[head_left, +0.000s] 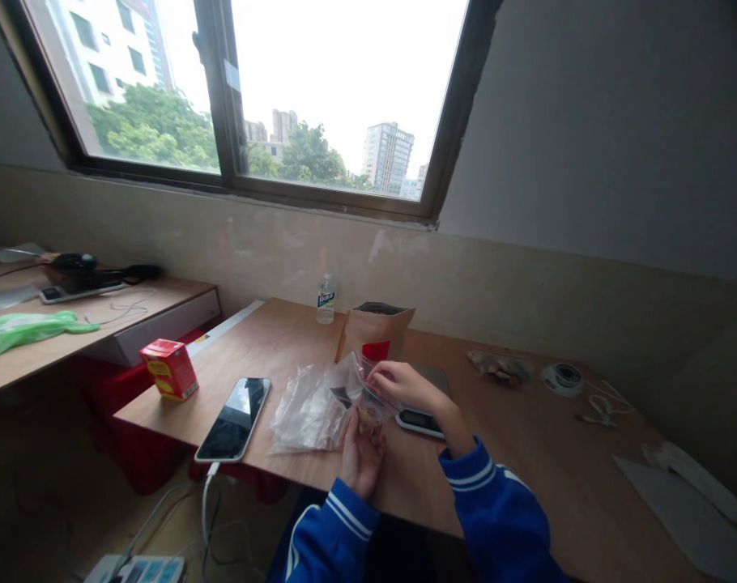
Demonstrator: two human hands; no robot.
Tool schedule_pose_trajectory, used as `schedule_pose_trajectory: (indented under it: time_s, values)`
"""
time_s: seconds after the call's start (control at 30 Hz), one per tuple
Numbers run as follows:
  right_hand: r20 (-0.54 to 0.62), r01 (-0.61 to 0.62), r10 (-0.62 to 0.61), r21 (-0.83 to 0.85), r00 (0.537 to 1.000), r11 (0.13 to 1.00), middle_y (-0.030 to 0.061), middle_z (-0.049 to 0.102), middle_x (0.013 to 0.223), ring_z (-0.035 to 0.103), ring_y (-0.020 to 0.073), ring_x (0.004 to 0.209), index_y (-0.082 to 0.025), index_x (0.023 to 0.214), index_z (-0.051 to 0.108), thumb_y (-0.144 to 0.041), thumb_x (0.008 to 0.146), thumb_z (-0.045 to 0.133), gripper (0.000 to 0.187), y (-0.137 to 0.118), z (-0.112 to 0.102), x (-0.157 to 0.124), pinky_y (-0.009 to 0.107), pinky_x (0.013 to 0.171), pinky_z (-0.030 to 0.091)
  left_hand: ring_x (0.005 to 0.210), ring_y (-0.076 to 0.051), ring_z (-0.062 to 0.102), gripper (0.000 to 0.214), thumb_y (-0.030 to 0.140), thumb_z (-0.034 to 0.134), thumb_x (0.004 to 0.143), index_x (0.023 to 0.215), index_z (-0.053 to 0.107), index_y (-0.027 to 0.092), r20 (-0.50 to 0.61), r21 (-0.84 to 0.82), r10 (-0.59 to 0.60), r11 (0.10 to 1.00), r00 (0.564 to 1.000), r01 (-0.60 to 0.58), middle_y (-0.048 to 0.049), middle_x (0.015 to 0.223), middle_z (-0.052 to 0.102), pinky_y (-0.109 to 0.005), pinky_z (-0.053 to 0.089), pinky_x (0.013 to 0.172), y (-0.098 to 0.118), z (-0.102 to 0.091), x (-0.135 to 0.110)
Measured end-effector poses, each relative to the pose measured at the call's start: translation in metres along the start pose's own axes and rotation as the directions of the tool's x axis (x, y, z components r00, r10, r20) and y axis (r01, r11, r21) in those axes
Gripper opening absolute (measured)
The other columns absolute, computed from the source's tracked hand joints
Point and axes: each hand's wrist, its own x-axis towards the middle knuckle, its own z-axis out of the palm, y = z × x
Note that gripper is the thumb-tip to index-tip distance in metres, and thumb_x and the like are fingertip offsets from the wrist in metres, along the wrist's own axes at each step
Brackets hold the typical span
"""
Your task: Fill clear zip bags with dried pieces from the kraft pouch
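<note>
Between my hands, in front of me at the table's near side, is a clear zip bag (351,371) with a red line along its top. My left hand (364,457) has its fingers closed round the bag's lower part, where something small and tan shows. Up at the zip edge, my right hand (408,387) pinches the bag. A pile of clear plastic bags (311,413) lies just left of my hands. Behind them stands a brown paper pouch (365,330) with its top open and a red label. A kitchen scale (423,423) is partly hidden by my right hand.
Left on the table (526,453) are a charging phone (235,421) and a red box (169,371). A clear bottle (325,301) stands near the wall. Rightward lie a bag of brown pieces (499,366), a round white device (563,378) and a paper sheet (678,510).
</note>
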Motion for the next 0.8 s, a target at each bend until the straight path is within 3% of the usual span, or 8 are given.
schedule_pose_trajectory:
  time_s: [0.07, 0.2, 0.37, 0.53, 0.67, 0.8]
  values:
    - [-0.022, 0.053, -0.054, -0.017, 0.998, 0.998, 0.0061, 0.068, 0.092, 0.062, 0.0168, 0.08, -0.015, 0.099, 0.064, -0.023, 0.085, 0.051, 0.021, 0.008, 0.005, 0.004, 0.027, 0.072, 0.048, 0.069, -0.012, 0.063, 0.025, 0.031, 0.06, 0.084, 0.107, 0.061, 0.021, 0.013, 0.007, -0.001, 1.0, 1.0, 0.001, -0.0026, 0.09, 0.067, -0.021, 0.047, 0.054, -0.001, -0.001, 0.0]
    - [0.122, 0.175, -0.169, -0.04, 0.978, 0.984, 0.0063, 0.066, 0.108, 0.06, 0.0191, 0.094, -0.019, 0.108, 0.063, -0.025, 0.084, 0.055, 0.026, 0.011, 0.011, 0.014, 0.029, 0.084, 0.046, 0.068, -0.013, 0.062, 0.019, 0.027, 0.061, 0.083, 0.099, 0.063, 0.018, 0.017, -0.001, -0.014, 1.0, 1.0, 0.014, -0.0033, 0.085, 0.067, -0.022, 0.047, 0.054, -0.003, -0.006, 0.003]
    - [0.222, 0.083, -0.043, -0.172, 0.974, 0.982, 0.0067, 0.068, 0.092, 0.059, 0.0179, 0.076, -0.015, 0.098, 0.068, -0.027, 0.08, 0.06, 0.023, 0.007, 0.024, 0.02, 0.026, 0.068, 0.046, 0.065, -0.012, 0.061, 0.01, 0.021, 0.06, 0.083, 0.089, 0.064, 0.015, 0.038, -0.005, -0.001, 1.0, 0.999, 0.001, -0.0036, 0.079, 0.066, -0.022, 0.046, 0.055, -0.006, -0.014, 0.008]
    - [0.141, -0.01, 0.037, -0.186, 0.989, 0.982, 0.0041, 0.068, 0.079, 0.056, 0.014, 0.064, -0.013, 0.082, 0.068, -0.027, 0.075, 0.066, 0.016, 0.013, 0.036, 0.022, 0.022, 0.055, 0.041, 0.067, -0.012, 0.061, 0.012, 0.021, 0.063, 0.08, 0.091, 0.064, 0.016, 0.023, -0.015, 0.009, 1.0, 1.0, -0.009, -0.0033, 0.079, 0.065, -0.022, 0.046, 0.057, -0.007, -0.017, 0.011]
    - [0.119, -0.022, 0.05, -0.229, 0.992, 0.973, 0.0052, 0.068, 0.078, 0.057, 0.0146, 0.063, -0.015, 0.079, 0.067, -0.041, 0.077, 0.064, 0.027, 0.016, 0.045, 0.025, 0.022, 0.054, 0.039, 0.065, -0.012, 0.059, 0.013, 0.021, 0.063, 0.079, 0.092, 0.063, 0.016, 0.006, -0.004, 0.026, 1.0, 1.0, -0.026, -0.0026, 0.077, 0.064, -0.022, 0.046, 0.057, -0.008, -0.018, 0.012]
    - [0.087, -0.038, 0.071, -0.332, 0.994, 0.943, 0.0049, 0.068, 0.077, 0.057, 0.0146, 0.063, -0.017, 0.074, 0.068, -0.032, 0.075, 0.065, 0.015, 0.013, 0.055, 0.028, 0.023, 0.056, 0.039, 0.067, -0.012, 0.058, 0.012, 0.017, 0.061, 0.08, 0.091, 0.063, 0.016, -0.019, -0.007, 0.059, 0.998, 0.998, -0.059, -0.0028, 0.08, 0.063, -0.022, 0.044, 0.058, -0.009, -0.017, 0.011]
